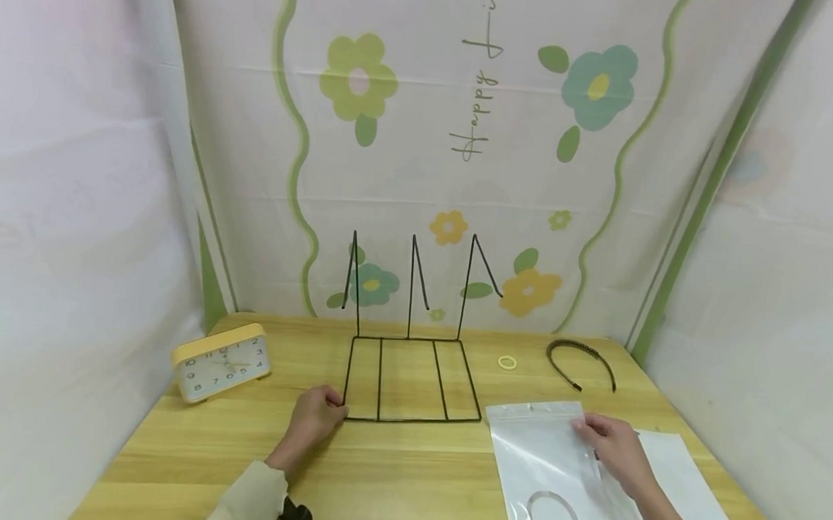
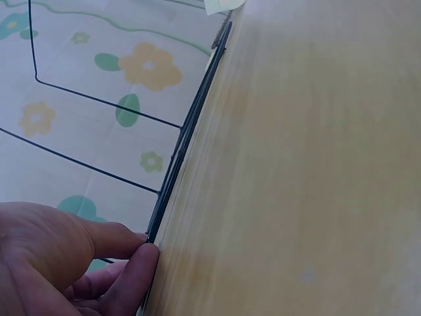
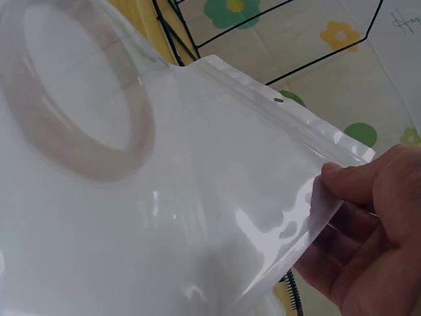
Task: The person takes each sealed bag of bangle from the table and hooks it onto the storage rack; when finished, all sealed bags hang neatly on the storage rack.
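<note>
On the wooden table [image 1: 394, 461], the left hand [image 1: 315, 418] pinches the wire rack [image 1: 411, 392] at its near-left corner; the right hand [image 1: 614, 447] pinches the zip bag [image 1: 547, 467] at its top edge (ring inside).

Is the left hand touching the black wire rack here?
Touching. In the left wrist view the left hand pinches the wire rack at its base edge between thumb and finger; the head view agrees, hand at the rack's front left corner.
</note>
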{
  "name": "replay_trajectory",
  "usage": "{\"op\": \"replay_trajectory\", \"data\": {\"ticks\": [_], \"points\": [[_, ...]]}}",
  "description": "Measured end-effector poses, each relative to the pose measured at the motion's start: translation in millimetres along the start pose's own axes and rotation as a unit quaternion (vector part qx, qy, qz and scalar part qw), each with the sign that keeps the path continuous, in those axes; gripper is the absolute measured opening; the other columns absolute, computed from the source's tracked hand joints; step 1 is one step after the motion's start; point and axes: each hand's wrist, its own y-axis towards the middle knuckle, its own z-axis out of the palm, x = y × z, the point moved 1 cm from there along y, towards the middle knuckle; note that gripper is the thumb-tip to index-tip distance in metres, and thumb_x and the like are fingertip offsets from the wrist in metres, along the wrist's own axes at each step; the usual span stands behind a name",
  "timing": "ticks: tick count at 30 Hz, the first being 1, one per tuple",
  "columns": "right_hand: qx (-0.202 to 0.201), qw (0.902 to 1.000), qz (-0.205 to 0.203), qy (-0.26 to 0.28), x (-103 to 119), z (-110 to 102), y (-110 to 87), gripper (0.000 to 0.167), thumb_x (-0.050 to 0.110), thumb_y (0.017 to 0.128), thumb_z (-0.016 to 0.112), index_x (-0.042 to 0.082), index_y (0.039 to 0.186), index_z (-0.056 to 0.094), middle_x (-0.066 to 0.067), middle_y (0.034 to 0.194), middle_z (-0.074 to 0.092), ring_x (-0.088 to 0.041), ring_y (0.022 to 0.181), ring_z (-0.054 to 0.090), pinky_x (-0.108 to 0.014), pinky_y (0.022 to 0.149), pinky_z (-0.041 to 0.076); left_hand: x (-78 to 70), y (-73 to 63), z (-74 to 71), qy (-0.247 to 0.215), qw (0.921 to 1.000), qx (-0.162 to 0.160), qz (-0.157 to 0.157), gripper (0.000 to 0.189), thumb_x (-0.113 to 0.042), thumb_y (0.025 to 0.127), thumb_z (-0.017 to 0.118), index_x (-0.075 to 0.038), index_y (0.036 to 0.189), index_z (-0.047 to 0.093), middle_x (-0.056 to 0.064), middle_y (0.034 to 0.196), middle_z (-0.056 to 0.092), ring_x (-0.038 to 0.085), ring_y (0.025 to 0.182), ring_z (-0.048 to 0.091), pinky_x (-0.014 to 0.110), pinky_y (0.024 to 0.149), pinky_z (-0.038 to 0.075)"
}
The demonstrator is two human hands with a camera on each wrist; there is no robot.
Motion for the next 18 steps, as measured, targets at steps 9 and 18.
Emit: {"op": "replay_trajectory", "data": {"ticks": [9,18], "points": [[0.019,0.9948,0.027,0.096,35.9,-15.8,-10.5,0.044,0.037,0.097,0.061,-0.002,0.117,0.064,-0.014,0.109,0.07,-0.006,0.086,0.061,-0.029,0.069,0.056,3.6,-3.3,-0.3,0.004,1.0,0.004,0.001,0.012,-0.006,0.08,0.076,-0.002,0.086,0.066,0.005,0.079,0.064,0.017,0.071,0.058,0.03,0.062,0.048],[0.037,0.9783,-0.041,0.2,86.8,-11.6,-9.2,0.038,0.027,0.099,0.059,-0.006,0.116,0.064,-0.007,0.095,0.071,-0.012,0.081,0.069,-0.033,0.066,0.058,2.6,1.4,-1.0,0.004,1.0,0.002,0.005,0.012,-0.007,0.08,0.077,-0.003,0.085,0.067,0.004,0.08,0.065,0.017,0.072,0.059,0.031,0.064,0.05]]}}
